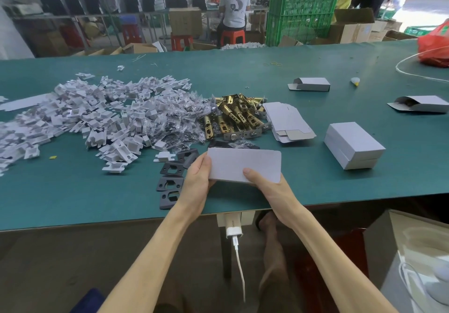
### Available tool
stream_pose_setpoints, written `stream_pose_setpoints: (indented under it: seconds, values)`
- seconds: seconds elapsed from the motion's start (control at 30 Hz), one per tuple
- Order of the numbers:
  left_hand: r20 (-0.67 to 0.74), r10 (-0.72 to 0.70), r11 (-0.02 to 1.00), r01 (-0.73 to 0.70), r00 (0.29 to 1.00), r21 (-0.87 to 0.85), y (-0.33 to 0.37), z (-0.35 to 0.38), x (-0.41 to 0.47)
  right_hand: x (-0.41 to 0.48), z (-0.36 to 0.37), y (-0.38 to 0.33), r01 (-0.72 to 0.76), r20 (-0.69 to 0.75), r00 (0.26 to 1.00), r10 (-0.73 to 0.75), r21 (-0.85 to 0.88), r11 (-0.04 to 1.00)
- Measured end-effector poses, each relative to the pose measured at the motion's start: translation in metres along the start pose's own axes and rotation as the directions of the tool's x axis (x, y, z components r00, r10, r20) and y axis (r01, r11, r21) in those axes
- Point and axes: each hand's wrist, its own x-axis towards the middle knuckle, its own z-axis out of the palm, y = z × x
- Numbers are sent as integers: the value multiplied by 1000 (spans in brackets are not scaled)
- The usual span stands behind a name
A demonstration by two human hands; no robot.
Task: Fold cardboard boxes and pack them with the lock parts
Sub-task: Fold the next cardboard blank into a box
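Head view: I hold one grey cardboard box [243, 164] just above the near edge of the green table [73, 203], between the parts and me.
My left hand [198, 179]: wrapped round the box's left end, thumb on its face, fingers curled behind.
My right hand [269, 188]: thumb pressed on the lower right of the face, fingers tucked underneath, gripping.
Done so far: two closed boxes [353, 146] sit stacked to my right; two open-ended boxes [309, 84] lie well beyond them, apparently unfinished.
Left to do: a stack of flat blanks [289, 123] waits beside a heap of brass latches [233, 115]; bagged small parts [175, 123] and a broad pile of white card inserts [85, 113] spread to the left; black strike plates [170, 183] lie just beside my left hand.
My reading: with so few boxes closed and so much stock loose, the job looks to be in its early part.
Hidden: my fingers under the box, and whether it is loaded or its end flaps are tucked, cannot be told.
Unclear: what the small bags hold is too fine to make out; the insert pile runs off the left edge.
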Motion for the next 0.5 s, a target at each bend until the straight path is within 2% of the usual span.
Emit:
stream_pose_setpoints:
  seconds: [0.23, 0.5]
  values:
    - [97, 44, 994, -53, 994, 95, -3, -2, -2, 0, 1, 4, 29, -6, 1000, -29, -7, 1000]
    - [176, 24, 994, -42, 984, 100, -1, -4, 0, 2, 2, 6, 33, -19, 999, -34, -25, 999]
